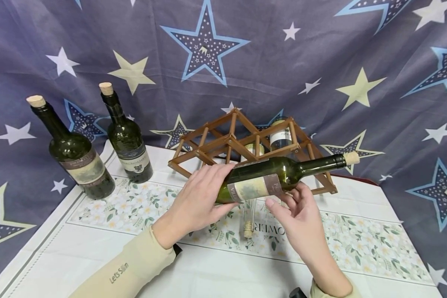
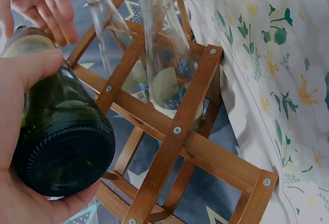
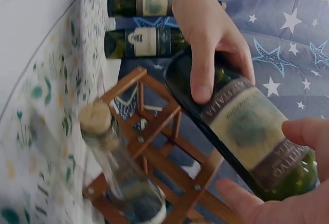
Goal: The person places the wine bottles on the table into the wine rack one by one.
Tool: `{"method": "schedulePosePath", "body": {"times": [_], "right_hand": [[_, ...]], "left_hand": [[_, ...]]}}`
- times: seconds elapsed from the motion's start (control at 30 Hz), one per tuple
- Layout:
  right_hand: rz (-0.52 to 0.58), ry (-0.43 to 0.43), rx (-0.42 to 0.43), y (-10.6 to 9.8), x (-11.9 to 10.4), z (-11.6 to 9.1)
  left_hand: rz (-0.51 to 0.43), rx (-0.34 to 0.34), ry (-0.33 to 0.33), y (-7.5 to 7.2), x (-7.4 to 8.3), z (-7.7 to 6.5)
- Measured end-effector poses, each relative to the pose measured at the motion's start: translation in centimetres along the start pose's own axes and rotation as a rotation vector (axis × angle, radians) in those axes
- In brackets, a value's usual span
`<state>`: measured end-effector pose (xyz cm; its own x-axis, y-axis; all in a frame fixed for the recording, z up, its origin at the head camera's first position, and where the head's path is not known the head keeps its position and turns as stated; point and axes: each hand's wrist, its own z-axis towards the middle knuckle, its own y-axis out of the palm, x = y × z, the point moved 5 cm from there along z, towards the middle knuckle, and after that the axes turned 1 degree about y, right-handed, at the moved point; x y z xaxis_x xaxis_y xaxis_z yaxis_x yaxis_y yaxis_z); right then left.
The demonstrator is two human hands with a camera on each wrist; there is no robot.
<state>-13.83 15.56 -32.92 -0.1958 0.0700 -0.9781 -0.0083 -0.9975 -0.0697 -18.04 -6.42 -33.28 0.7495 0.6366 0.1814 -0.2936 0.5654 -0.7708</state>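
Observation:
A corked green wine bottle (image 1: 258,184) with a cream and brown label is held tilted in front of the wooden rack (image 1: 231,138), its cork end to the right. My left hand (image 1: 199,198) grips it around the base end, thumb below in the head view. Under the bottle's shoulder is my right hand (image 1: 301,217), its fingers loosely bent close against the glass and its thumb extended. In the left wrist view, the bottle's round base (image 2: 67,157) faces the camera, and the right fingers (image 2: 54,8) appear spread beyond it.
Two corked green bottles, a left one (image 1: 82,165) and a right one (image 1: 130,145), stand upright at the table's left. Clear corked bottles lie in the rack, including one (image 2: 164,54) whose neck reaches toward me. A floral runner (image 1: 372,244) crosses the white table.

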Motion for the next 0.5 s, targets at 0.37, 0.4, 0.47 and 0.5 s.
{"method": "schedulePosePath", "body": {"times": [0.37, 0.4, 0.47, 0.5], "right_hand": [[-0.375, -0.253, 0.174, -2.9, -1.8, -1.3], [-0.404, -0.278, 0.19, -3.0, -2.0, -1.4], [-0.46, -0.338, 0.219, -3.4, -2.5, -1.5], [-0.491, -0.369, 0.235, -3.5, -2.7, -1.5]], "left_hand": [[0.002, 0.0, 0.001, -0.1, -0.4, -0.2], [0.002, -0.003, 0.0, -0.1, -0.4, -0.2], [0.005, -0.007, -0.002, -0.2, -0.4, -0.3], [0.008, -0.008, -0.003, -0.2, -0.5, -0.4]]}}
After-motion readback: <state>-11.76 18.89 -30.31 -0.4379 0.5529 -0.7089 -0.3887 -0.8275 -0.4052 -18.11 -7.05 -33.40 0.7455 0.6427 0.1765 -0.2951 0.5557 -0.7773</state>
